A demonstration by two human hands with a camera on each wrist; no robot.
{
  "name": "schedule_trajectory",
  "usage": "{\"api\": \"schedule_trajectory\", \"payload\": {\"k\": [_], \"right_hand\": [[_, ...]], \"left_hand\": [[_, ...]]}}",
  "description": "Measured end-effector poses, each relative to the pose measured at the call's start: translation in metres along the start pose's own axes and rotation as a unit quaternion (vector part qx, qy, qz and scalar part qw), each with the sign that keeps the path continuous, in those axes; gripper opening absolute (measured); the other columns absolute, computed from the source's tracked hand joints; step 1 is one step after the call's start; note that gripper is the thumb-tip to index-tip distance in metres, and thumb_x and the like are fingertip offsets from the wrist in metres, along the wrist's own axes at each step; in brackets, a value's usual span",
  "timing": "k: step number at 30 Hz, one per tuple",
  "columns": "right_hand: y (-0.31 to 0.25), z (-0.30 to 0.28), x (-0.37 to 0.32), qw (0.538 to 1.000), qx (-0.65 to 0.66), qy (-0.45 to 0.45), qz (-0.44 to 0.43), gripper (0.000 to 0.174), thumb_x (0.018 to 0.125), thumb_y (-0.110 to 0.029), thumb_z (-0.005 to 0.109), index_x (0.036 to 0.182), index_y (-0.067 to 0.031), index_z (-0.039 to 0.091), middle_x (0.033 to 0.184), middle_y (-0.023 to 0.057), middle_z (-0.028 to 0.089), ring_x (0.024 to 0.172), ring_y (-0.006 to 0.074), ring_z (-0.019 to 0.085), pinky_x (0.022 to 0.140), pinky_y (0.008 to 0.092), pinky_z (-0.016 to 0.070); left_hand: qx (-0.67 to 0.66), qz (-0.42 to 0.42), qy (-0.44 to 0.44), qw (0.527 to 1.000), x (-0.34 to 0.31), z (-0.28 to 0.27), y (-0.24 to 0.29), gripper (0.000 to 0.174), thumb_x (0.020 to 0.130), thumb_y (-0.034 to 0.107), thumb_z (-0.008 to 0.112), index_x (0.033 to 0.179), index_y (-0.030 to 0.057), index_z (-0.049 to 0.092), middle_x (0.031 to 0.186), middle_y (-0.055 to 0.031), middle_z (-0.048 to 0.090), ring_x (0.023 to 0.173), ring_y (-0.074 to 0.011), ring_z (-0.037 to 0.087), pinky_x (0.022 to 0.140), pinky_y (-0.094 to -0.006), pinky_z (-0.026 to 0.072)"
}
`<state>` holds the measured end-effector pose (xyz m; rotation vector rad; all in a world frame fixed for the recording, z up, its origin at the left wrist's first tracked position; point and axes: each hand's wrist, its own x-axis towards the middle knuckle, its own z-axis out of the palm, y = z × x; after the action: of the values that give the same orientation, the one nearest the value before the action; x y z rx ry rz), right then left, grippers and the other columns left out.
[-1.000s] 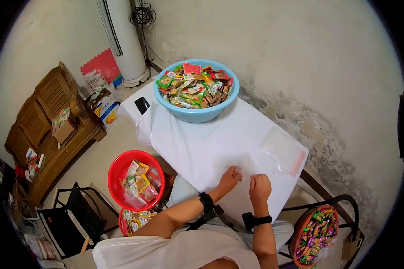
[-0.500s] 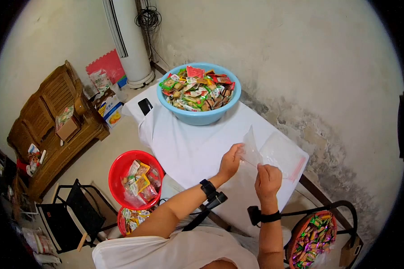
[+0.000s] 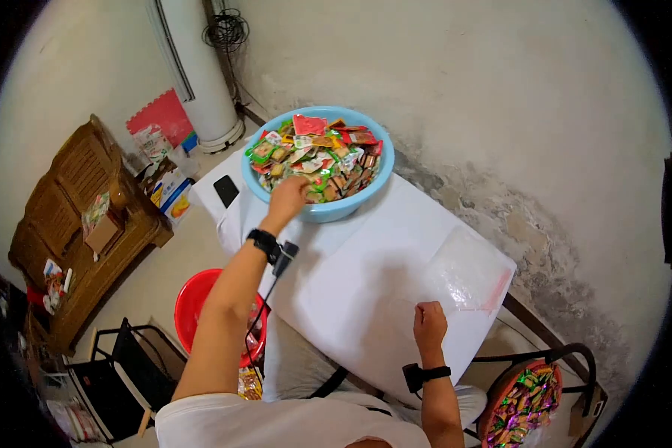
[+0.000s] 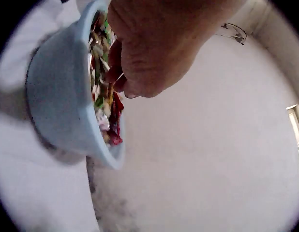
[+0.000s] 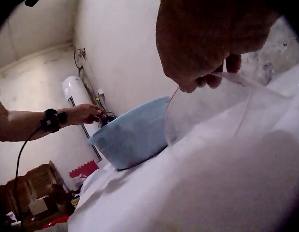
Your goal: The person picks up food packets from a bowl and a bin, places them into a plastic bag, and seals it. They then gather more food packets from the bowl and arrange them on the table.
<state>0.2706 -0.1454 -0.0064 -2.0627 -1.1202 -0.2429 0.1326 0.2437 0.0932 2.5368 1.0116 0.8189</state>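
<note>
My left hand (image 3: pixel 287 198) is over the near left rim of a light blue basin (image 3: pixel 327 212) heaped with small snack packets (image 3: pixel 317 153). In the left wrist view its loosely bent fingers (image 4: pixel 115 72) are right at the packets, and the palm side is mostly hidden. My right hand (image 3: pixel 430 325) is above the near right part of the table. Its thumb and fingers pinch the edge of a clear plastic bag (image 5: pixel 207 116), which hangs with its mouth spread. More clear bags (image 3: pixel 467 269) with a reddish edge strip lie flat just beyond that hand.
The table wears a white cloth (image 3: pixel 336 284), with a phone (image 3: pixel 225 191) at its far left. A red basin (image 3: pixel 194 299) of packets stands low at the left, partly behind my forearm. A basket of shiny wrapped sweets (image 3: pixel 526 403) stands at the lower right. A wall borders the far side.
Both hands were together at the clear bag half a second ago. My left hand has let go and moved far left to the blue basin; my right has lowered slightly, keeping the bag.
</note>
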Motion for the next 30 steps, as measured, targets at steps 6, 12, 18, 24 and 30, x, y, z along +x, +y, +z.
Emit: {"api": "schedule_trajectory", "payload": {"k": [6, 12, 18, 24, 30], "right_hand": [[-0.005, 0.007, -0.004, 1.0, 0.013, -0.002, -0.019, 0.005, 0.073, -0.006, 0.06, 0.077, -0.0071, 0.057, 0.074, 0.0096, 0.056, 0.073, 0.0289, 0.056, 0.062, 0.0376, 0.0447], [-0.002, 0.014, -0.021, 0.999, -0.006, -0.028, -0.02, 0.008, 0.071, -0.002, 0.063, 0.076, -0.0057, 0.057, 0.073, 0.0109, 0.057, 0.07, 0.0297, 0.056, 0.059, 0.037, 0.0463], [0.006, 0.02, -0.031, 0.998, -0.002, -0.064, 0.023, 0.006, 0.073, -0.008, 0.062, 0.078, -0.0083, 0.059, 0.078, 0.0094, 0.057, 0.074, 0.0295, 0.056, 0.062, 0.0393, 0.0455], [0.004, 0.008, -0.029, 0.999, -0.027, -0.025, 0.005, 0.009, 0.071, -0.003, 0.063, 0.075, -0.0067, 0.057, 0.072, 0.0108, 0.055, 0.068, 0.0304, 0.055, 0.057, 0.0378, 0.0451], [0.009, 0.007, -0.04, 0.999, -0.041, -0.017, 0.002, 0.008, 0.071, -0.003, 0.063, 0.075, -0.0072, 0.057, 0.073, 0.01, 0.056, 0.068, 0.0301, 0.055, 0.058, 0.0377, 0.0454]], "left_hand": [[0.208, 0.043, -0.148, 0.966, 0.056, 0.028, -0.051, 0.044, 0.068, 0.017, 0.067, 0.111, 0.0117, 0.056, 0.115, -0.014, 0.051, 0.106, -0.0332, 0.049, 0.086, -0.0428, 0.0437], [0.237, 0.093, -0.233, 0.939, 0.072, 0.044, -0.034, 0.069, 0.065, 0.019, 0.071, 0.128, 0.0182, 0.042, 0.133, -0.0171, 0.036, 0.116, -0.0348, 0.042, 0.094, -0.0417, 0.0404], [0.336, 0.092, -0.237, 0.907, 0.079, 0.063, -0.052, 0.054, 0.077, 0.018, 0.059, 0.128, 0.0234, 0.042, 0.133, -0.0189, 0.036, 0.099, -0.0368, 0.055, 0.081, -0.0396, 0.049], [0.36, 0.183, -0.186, 0.896, 0.077, 0.069, -0.059, 0.025, 0.08, 0.013, 0.052, 0.104, 0.0156, 0.06, 0.109, -0.0226, 0.049, 0.081, -0.0306, 0.062, 0.061, -0.0375, 0.0527], [0.274, 0.169, -0.074, 0.944, 0.078, 0.058, -0.057, 0.023, 0.078, 0.008, 0.051, 0.1, 0.0125, 0.057, 0.09, -0.0148, 0.055, 0.076, -0.0295, 0.062, 0.063, -0.0391, 0.0511]]}}
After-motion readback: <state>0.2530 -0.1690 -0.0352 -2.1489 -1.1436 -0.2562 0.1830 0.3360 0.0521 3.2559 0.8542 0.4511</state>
